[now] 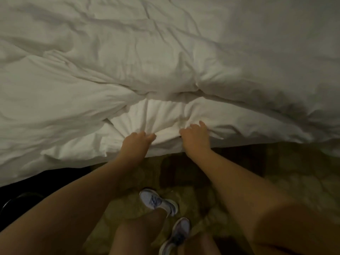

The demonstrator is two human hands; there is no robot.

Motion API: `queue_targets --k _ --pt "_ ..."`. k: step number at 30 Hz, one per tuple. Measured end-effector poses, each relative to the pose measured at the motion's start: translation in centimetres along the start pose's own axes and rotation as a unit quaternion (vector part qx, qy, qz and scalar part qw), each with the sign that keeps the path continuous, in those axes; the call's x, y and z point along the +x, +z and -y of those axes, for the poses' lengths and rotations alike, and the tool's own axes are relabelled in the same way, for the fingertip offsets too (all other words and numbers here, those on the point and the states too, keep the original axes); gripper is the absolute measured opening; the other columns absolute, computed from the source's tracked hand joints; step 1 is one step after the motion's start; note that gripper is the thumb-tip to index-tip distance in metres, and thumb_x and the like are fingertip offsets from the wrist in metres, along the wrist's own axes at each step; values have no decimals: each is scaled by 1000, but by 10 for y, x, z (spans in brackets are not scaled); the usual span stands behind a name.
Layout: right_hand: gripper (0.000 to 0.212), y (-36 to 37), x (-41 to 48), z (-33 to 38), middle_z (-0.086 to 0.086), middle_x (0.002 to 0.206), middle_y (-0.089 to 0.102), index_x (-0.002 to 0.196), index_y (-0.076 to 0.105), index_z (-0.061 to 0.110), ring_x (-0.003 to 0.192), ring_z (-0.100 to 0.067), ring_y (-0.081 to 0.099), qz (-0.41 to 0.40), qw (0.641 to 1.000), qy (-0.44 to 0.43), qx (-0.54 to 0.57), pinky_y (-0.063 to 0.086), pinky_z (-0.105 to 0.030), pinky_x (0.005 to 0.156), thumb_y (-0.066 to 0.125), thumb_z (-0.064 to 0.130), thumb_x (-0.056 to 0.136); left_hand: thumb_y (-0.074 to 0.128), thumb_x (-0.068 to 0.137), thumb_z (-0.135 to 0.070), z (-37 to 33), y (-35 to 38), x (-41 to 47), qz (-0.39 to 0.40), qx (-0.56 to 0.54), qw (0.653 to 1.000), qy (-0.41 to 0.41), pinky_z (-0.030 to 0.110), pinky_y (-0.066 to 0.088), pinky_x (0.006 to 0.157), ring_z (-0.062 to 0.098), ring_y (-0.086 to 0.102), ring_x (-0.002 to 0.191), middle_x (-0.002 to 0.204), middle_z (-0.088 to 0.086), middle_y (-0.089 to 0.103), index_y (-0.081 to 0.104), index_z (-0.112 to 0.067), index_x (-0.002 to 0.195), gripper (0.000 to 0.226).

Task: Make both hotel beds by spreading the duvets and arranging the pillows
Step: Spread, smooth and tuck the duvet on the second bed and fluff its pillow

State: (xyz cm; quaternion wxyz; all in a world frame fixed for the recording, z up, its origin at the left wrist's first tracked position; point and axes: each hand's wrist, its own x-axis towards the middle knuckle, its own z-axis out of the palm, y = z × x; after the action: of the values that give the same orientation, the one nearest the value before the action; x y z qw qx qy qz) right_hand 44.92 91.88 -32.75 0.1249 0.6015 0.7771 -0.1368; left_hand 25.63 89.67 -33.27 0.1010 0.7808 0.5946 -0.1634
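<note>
A white, rumpled duvet (165,57) covers the bed and fills the upper part of the head view. Its near edge hangs over the bed's side in front of me. My left hand (135,142) grips a bunch of the duvet's edge, with the cloth gathered into folds above the fingers. A short way to the right, my right hand (196,135) grips the same edge, fingers curled into the fabric. No pillows show in this view.
Patterned, dim carpet (276,172) lies below the bed's edge. My two feet in pale sneakers (158,201) stand on it close to the bed. A dark object (22,197) sits at the lower left beside the bed.
</note>
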Motion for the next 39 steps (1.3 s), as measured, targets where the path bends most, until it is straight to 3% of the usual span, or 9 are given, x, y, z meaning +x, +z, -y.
queue_targets --k 4,14,17,20,22,25,30,33,39 --pt "28 22 -56 13 -10 115 62 113 61 10 107 -27 56 37 997 9 65 40 -34 90 37 9 98 42 97 -21 -6 10 -41 24 -27 999 8 36 44 84 28 52 106 121 4 50 36 -30 139 44" --pt "27 33 -103 27 -8 117 59 116 58 10 108 -23 55 46 995 14 91 41 -31 91 38 7 98 49 91 -15 -14 26 -92 19 -30 999 -8 36 43 82 27 48 101 115 5 48 31 -28 141 55" --pt "25 31 -107 32 -7 118 60 111 62 12 117 -25 51 48 998 -22 32 27 -34 107 42 8 96 55 88 -24 -22 33 -112 51 -41 997 -37 38 37 92 28 42 112 126 5 42 23 -30 143 64" --pt "47 19 -106 49 -7 154 27 144 36 20 143 -24 19 39 998 -44 17 3 -44 118 41 17 98 56 86 -40 -18 35 -127 70 -34 995 -70 42 28 104 28 32 129 144 6 31 17 -27 149 75" --pt "61 5 -96 64 -4 161 4 153 12 22 147 -23 4 18 998 -51 22 -1 -46 118 41 21 99 55 87 -40 -4 25 -125 53 -22 994 -89 45 22 109 28 25 136 150 7 23 13 -24 150 78" --pt "63 -16 -73 83 -1 161 -3 153 5 23 147 -22 -2 -20 997 -62 29 -2 -45 118 37 18 99 46 93 -27 22 7 -107 4 5 991 -131 46 16 113 26 17 142 155 7 15 10 -24 151 68" --pt "63 -18 -37 105 -1 161 -5 153 2 25 147 -22 -3 -32 997 -63 23 -4 -45 117 33 17 99 50 91 -29 81 -9 -54 -96 36 979 -179 54 26 106 35 22 138 153 13 18 17 -26 150 68" --pt "62 -8 -26 113 -1 161 -6 153 2 26 147 -22 -2 -27 997 -62 28 -4 -43 117 33 19 100 47 94 -25 114 -6 -27 -86 36 976 -194 52 33 100 42 29 130 148 19 22 10 -28 150 67" --pt "71 -9 -13 130 -3 161 -6 153 -4 25 147 -25 1 -46 997 -14 53 4 -43 119 41 20 98 45 94 -17 149 -22 -30 -56 -64 988 -126 38 45 82 35 57 100 118 14 56 45 -24 136 43"
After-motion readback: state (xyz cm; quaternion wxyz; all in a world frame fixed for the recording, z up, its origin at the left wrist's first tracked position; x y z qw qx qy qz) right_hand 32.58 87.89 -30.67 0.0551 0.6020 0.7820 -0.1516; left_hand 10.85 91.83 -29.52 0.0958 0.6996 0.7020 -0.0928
